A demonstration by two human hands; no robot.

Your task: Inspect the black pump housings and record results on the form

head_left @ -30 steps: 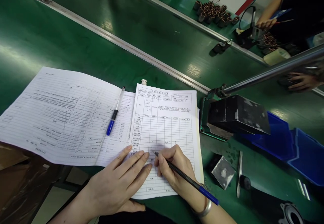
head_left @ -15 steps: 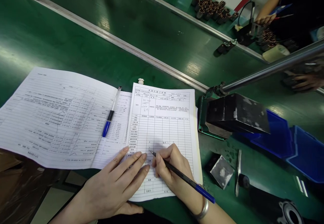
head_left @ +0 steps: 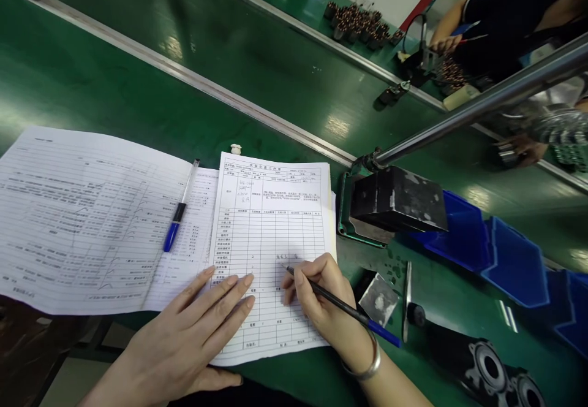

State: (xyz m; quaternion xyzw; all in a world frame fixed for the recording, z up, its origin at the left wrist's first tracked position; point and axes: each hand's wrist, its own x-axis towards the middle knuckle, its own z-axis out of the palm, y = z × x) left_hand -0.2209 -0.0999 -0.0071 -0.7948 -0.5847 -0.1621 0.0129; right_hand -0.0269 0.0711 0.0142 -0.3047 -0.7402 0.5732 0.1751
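A printed form (head_left: pixel 271 235) with a table and some handwriting lies on the green bench. My left hand (head_left: pixel 184 333) rests on its lower left part, palm down with fingers spread. In my right hand (head_left: pixel 321 296) is a black pen with a blue end (head_left: pixel 353 315), its tip at the form's middle rows, right of the written marks. A silver bangle (head_left: pixel 367 364) circles my right wrist. Left of the form, an open booklet (head_left: pixel 92 211) bears a second, clear-and-blue pen (head_left: pixel 179 211).
Black metal blocks (head_left: pixel 399 201) stand to the right, with blue bins (head_left: pixel 514 260) behind and a smaller block (head_left: pixel 379 300) nearer. Dark cylindrical motor parts (head_left: pixel 487 364) lie at lower right. A metal rail (head_left: pixel 206 88) crosses the bench. Another person's hand (head_left: pixel 445 43) shows across it.
The view has shifted, so the papers appear further left. My right hand has moved the pen tip rightward across the form. My left hand still lies on the sheet.
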